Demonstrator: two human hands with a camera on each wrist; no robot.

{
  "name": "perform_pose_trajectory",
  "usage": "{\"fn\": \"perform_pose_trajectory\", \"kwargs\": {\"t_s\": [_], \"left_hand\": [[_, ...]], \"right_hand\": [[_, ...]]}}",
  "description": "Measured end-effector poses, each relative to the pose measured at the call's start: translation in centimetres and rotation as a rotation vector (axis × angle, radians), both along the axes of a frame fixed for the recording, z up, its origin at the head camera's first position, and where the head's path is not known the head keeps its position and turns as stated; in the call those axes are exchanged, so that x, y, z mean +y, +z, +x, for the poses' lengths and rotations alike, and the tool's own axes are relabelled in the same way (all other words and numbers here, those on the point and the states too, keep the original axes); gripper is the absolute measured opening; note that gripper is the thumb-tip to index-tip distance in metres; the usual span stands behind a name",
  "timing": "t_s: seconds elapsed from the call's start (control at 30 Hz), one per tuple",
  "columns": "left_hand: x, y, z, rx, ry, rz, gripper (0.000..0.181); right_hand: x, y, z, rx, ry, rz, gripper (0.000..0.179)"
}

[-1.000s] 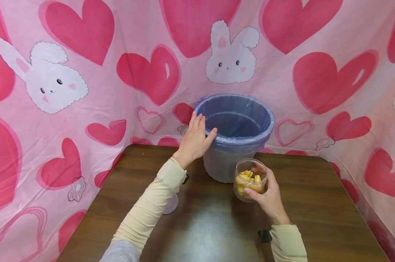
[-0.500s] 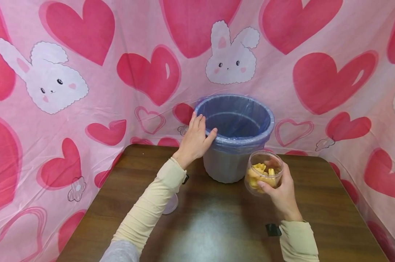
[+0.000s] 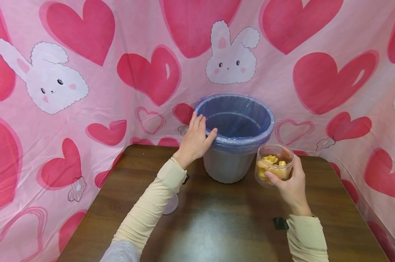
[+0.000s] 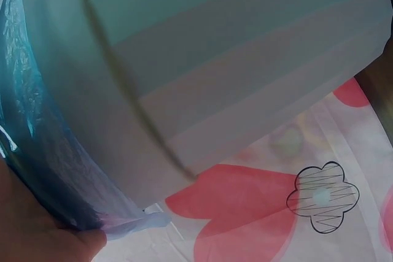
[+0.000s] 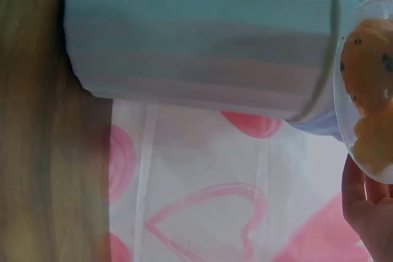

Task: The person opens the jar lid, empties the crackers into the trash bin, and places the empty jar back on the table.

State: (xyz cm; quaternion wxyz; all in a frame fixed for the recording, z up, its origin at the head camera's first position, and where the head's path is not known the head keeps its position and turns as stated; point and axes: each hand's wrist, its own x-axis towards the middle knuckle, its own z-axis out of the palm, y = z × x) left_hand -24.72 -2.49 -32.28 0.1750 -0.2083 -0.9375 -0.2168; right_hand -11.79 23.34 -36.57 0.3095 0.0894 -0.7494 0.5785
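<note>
A pale trash can (image 3: 228, 165) lined with a blue plastic bag (image 3: 246, 140) stands upright at the table's back. My left hand (image 3: 195, 140) rests on the near-left part of its rim, fingers stretched along the bag's folded edge. In the left wrist view, part of that hand (image 4: 43, 231) touches the bag. My right hand (image 3: 290, 183) grips a clear jar (image 3: 274, 171) by its right side, just right of the can. The jar has no lid on and holds several yellow pieces (image 3: 272, 162). Seen from below in the right wrist view, these pieces (image 5: 371, 72) have dark specks.
A clear round lid (image 3: 171, 204) lies on the brown wooden table (image 3: 217, 222), partly hidden behind my left forearm. A pink cloth (image 3: 138, 32) with hearts and rabbits hangs round the back and sides, close behind the can.
My right hand has carried the jar to the right and up, from in front of the can to beside it. My left hand and the can have stayed in place.
</note>
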Motion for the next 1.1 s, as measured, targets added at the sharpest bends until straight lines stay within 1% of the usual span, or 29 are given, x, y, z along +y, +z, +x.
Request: {"fn": "perform_pose_trajectory", "kwargs": {"t_s": [0.13, 0.27, 0.4, 0.53, 0.7, 0.77, 0.93, 1.0, 1.1], "left_hand": [[0.0, 0.0, 0.0, 0.0, 0.0, 0.001, 0.072], [0.0, 0.0, 0.0, -0.001, 0.002, -0.002, 0.072], [0.0, 0.0, -0.1, 0.009, 0.003, -0.007, 0.071], [0.0, -0.1, -0.1, 0.012, -0.001, -0.003, 0.071], [-0.1, -0.1, -0.2, 0.012, -0.003, -0.002, 0.07], [-0.1, -0.1, -0.2, 0.014, -0.004, -0.001, 0.07], [-0.1, 0.0, -0.1, 0.018, -0.004, -0.003, 0.07], [-0.1, 0.0, -0.1, 0.017, -0.003, -0.009, 0.07], [0.0, 0.0, -0.1, 0.022, -0.005, -0.018, 0.07]], "right_hand": [[0.3, 0.7, -0.2, -0.008, -0.041, 0.007, 0.074], [0.6, 1.3, -0.4, 0.011, -0.079, 0.026, 0.074], [1.1, 1.9, -0.8, 0.021, -0.095, 0.044, 0.076], [2.1, 1.7, -1.6, 0.005, -0.123, 0.06, 0.081], [3.2, 1.4, -2.6, 0.006, -0.161, 0.094, 0.086], [3.0, 2.0, -2.5, 0.014, -0.172, 0.104, 0.085], [2.1, 4.4, -1.7, 0.022, -0.199, 0.118, 0.081], [2.1, 4.9, -1.7, 0.015, -0.211, 0.124, 0.082], [2.7, 4.9, -2.3, -0.005, -0.235, 0.134, 0.084]]}}
